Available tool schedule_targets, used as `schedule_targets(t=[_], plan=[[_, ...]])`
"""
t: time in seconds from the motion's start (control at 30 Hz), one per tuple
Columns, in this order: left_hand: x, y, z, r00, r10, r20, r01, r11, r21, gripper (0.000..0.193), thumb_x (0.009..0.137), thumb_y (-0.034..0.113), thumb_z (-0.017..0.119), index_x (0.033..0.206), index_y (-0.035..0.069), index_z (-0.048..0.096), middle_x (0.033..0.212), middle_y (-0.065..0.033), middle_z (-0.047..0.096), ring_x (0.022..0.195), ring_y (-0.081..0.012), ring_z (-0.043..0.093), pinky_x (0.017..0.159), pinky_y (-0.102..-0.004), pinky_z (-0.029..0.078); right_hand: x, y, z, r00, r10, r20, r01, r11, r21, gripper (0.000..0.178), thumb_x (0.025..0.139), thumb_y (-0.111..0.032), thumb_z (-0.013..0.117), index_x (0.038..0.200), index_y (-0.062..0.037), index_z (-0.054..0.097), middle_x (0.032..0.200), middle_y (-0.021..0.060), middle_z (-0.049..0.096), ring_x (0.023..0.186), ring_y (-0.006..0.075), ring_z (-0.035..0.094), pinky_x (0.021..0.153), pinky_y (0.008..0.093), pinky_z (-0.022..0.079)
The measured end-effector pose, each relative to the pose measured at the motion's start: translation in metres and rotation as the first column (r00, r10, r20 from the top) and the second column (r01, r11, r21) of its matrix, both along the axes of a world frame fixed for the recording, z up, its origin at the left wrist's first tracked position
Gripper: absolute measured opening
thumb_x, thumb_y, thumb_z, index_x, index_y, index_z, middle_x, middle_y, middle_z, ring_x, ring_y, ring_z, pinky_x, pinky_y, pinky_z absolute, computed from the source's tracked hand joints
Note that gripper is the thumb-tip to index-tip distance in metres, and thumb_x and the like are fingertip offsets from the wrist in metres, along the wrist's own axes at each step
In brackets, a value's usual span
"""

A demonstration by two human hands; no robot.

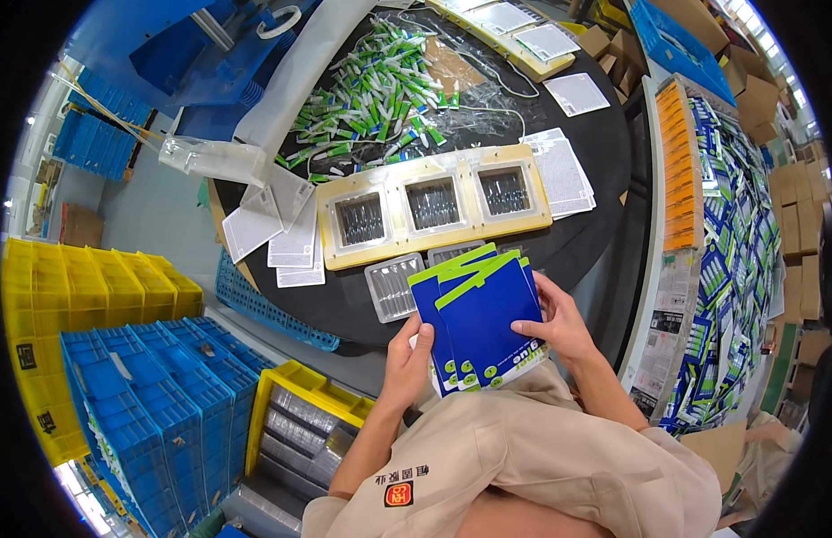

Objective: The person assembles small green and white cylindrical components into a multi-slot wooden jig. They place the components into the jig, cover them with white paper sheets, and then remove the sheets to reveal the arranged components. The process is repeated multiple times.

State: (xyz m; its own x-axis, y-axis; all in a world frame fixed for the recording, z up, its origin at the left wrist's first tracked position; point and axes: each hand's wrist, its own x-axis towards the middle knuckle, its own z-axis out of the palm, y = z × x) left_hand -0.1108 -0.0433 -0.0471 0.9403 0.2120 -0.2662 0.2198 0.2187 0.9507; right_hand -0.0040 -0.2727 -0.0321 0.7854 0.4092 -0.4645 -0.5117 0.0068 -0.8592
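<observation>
Several blue printed cards [483, 314] with green top edges are fanned between my two hands, close to my body. My left hand [407, 360] grips their left edge, thumb along the side. On the right, my right hand [558, 321] clasps the stack, its thumb pressed on the front card. Just beyond the cards a clear plastic blister tray [395, 289] lies on the black round table [362, 316], partly behind them. Farther off stands a pale yellow frame [394, 202] with three square windows, each showing clear ribbed plastic.
A heap of small green-and-white tubes [371, 94] covers the table's far side. White cards [561, 175] lie right of the frame, more at its left. Blue crates [156, 394] and a yellow bin [295, 421] stand at left. Many packaged items [721, 269] fill the right side.
</observation>
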Motion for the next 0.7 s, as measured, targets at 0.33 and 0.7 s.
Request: schedule_targets(t=[0.33, 0.7], plan=[[-0.006, -0.001, -0.010, 0.989, 0.080, -0.123, -0.099, 0.983, -0.156, 0.040, 0.109, 0.025, 0.050, 0.138, -0.003, 0.056, 0.125, -0.0063, 0.065, 0.110, -0.0112, 0.058, 0.097, -0.0259, 0.047, -0.019, -0.010, 0.011, 0.995, -0.060, 0.079, 0.049, 0.991, 0.125, 0.051, 0.076, 0.008, 0.079, 0.124, 0.0052, 0.061, 0.133, 0.0074, 0.049, 0.121, 0.0165, 0.052, 0.108, 0.0308, 0.042], [-0.015, -0.005, -0.005, 1.000, 0.011, -0.025, -0.014, 0.995, -0.101, 0.039, 0.109, 0.023, 0.051, 0.138, -0.002, 0.056, 0.120, -0.0024, 0.065, 0.099, -0.0063, 0.057, 0.087, -0.0215, 0.047, -0.033, -0.001, 0.014, 0.926, -0.025, 0.378, 0.019, 1.000, 0.019, 0.055, 0.077, 0.008, 0.080, 0.126, 0.0029, 0.055, 0.136, 0.0122, 0.053, 0.122, 0.0169, 0.055, 0.106, 0.0319, 0.046]])
